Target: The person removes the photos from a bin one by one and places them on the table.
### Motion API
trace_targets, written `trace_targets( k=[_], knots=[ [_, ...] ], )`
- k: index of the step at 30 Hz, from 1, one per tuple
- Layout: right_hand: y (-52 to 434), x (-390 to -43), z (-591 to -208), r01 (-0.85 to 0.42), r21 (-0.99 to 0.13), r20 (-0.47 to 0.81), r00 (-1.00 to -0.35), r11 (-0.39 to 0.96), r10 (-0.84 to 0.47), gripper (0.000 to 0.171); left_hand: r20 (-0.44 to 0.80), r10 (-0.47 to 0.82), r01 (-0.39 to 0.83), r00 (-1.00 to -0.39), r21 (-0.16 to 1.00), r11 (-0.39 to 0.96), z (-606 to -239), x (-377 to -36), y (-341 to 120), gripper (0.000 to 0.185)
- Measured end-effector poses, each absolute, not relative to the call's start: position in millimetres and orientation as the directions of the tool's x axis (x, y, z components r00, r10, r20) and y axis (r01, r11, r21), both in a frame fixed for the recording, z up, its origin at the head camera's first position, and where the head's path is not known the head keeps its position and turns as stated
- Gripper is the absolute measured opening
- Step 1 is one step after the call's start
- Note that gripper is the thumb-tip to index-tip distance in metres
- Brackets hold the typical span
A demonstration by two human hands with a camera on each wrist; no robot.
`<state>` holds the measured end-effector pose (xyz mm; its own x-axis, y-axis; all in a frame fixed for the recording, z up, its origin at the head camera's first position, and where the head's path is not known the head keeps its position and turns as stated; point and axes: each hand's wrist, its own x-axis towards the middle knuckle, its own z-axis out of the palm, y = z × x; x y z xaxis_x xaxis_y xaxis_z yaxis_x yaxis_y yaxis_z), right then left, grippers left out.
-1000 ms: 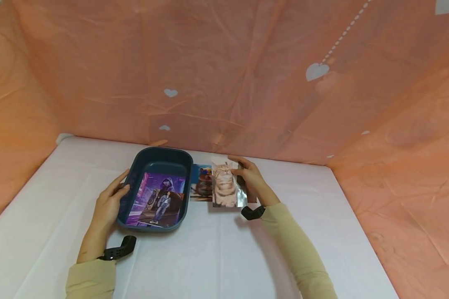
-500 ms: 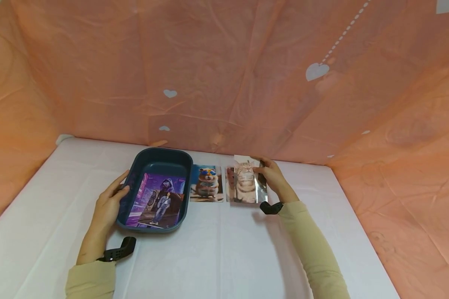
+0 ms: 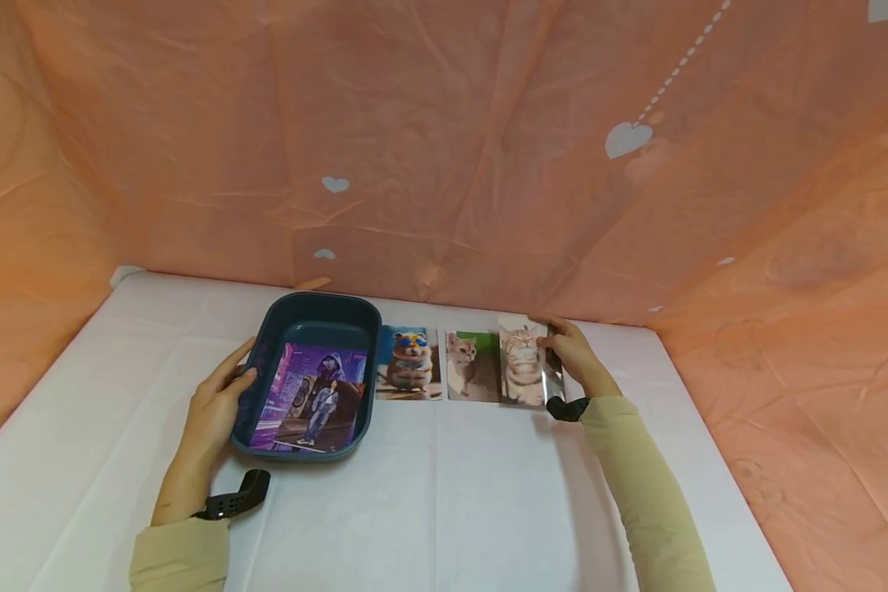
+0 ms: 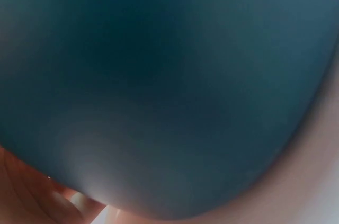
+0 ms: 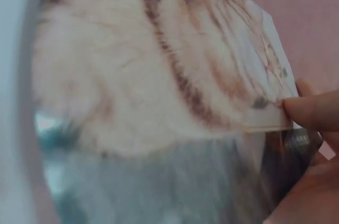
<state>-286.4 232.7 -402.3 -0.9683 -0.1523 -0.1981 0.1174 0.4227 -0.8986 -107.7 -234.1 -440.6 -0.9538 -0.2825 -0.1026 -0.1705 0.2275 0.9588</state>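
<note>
A dark blue tray (image 3: 318,313) sits on the white table with a purple photo (image 3: 312,396) of a hooded figure inside. My left hand (image 3: 218,399) grips the tray's left rim; the left wrist view shows only the tray wall (image 4: 159,86) up close. To the tray's right lie a hamster photo (image 3: 409,363) and a kitten photo (image 3: 469,365). My right hand (image 3: 573,353) pinches the right edge of an orange tabby cat photo (image 3: 524,363), held just above the table, overlapping the kitten photo's right side. The right wrist view shows the cat photo (image 5: 148,91) and a fingertip (image 5: 310,113) on its edge.
The white table (image 3: 444,493) is enclosed by an orange cloth backdrop (image 3: 444,148) with white hearts at the back and both sides. Black wrist straps (image 3: 237,493) sit on both arms.
My right hand has carried the tabby cat photo to the right, uncovering the hamster photo and then the kitten photo. The left hand and tray have stayed put.
</note>
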Motion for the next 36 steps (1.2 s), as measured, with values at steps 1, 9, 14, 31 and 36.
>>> trace_targets(
  k=[1,9,14,31,36],
  knots=[
    [236,-287,-403,0.117,-0.896,-0.199,-0.968,0.427,-0.153,0.053,-0.104,-0.283,-0.17,-0.953,0.96,0.22,-440,-108,-234,0.05],
    [260,-290,-408,0.128,-0.884,-0.222,-0.961,0.449,-0.163,0.053,-0.106,-0.29,-0.169,-0.951,0.964,0.205,-439,-107,-232,0.05],
    [265,-288,-413,0.176,-0.87,-0.264,-0.955,0.461,-0.134,0.054,-0.089,-0.304,-0.168,-0.948,0.955,0.245,-439,-107,-231,0.049],
    [260,-291,-424,0.237,-0.884,-0.252,-0.968,0.404,0.016,0.051,-0.083,-0.294,-0.165,-0.952,0.95,0.265,-442,-107,-232,0.05],
    [260,-291,-424,0.259,-0.883,-0.255,-0.965,0.392,0.062,0.049,-0.086,-0.294,-0.166,-0.952,0.951,0.261,-442,-107,-232,0.05]
  ],
)
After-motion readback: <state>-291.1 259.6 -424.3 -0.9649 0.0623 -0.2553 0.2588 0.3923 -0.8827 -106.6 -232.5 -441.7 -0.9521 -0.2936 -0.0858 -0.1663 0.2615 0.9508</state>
